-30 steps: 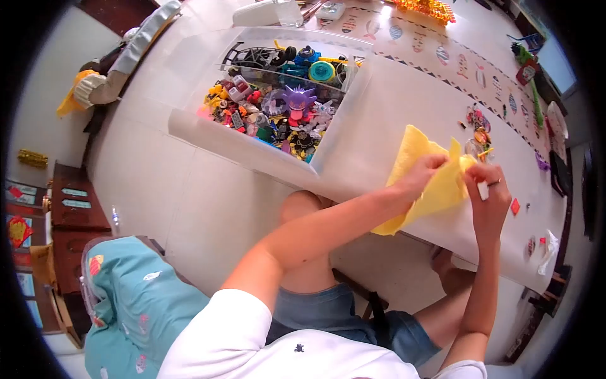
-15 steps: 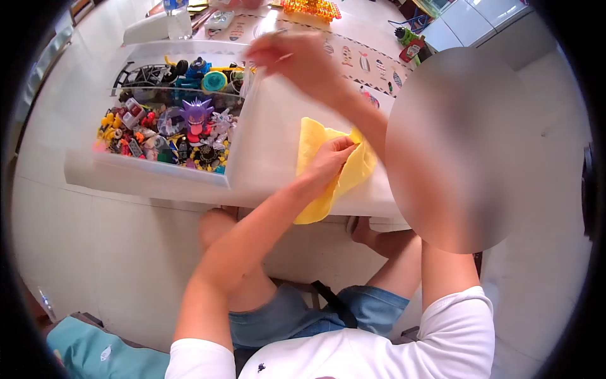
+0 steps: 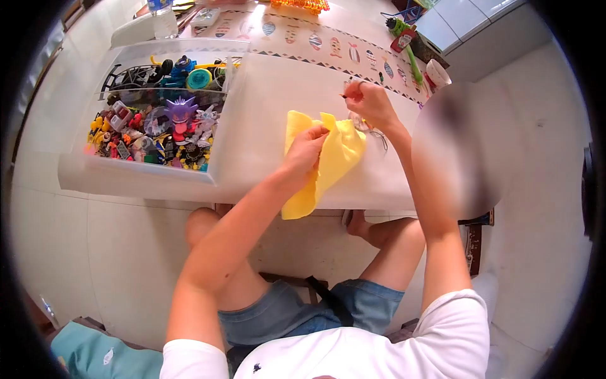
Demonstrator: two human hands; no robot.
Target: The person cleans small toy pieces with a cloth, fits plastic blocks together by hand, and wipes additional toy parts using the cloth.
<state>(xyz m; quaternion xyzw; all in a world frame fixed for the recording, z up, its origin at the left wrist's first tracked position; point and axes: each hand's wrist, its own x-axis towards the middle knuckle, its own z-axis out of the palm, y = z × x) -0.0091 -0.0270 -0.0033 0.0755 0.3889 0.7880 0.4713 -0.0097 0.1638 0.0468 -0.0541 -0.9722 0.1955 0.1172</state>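
Observation:
My left hand [image 3: 307, 148] is closed on a yellow cloth [image 3: 341, 155], pinching it near its upper edge. The cloth hangs in loose folds at the front of the white table. To the upper right of it, my right hand [image 3: 371, 104] is raised with the fingers curled in a pinch. A tiny dark tip shows at the fingertips, too small to name. Under this hand lies a small clear item with thin wire-like loops [image 3: 379, 136], partly hidden by hand and cloth.
A clear plastic bin [image 3: 148, 172] of mixed toys stands on the left, with a purple toy figure [image 3: 180, 114] on top. A fish-patterned runner [image 3: 303, 38] crosses the back. A water bottle [image 3: 165, 22], a ketchup bottle [image 3: 403, 39] and a white bowl [image 3: 437, 72] stand farther off.
My right hand has swung from beside the toy bin, rightward and down, to just above the cloth's right side. My left hand still holds the cloth. The view has shifted slightly.

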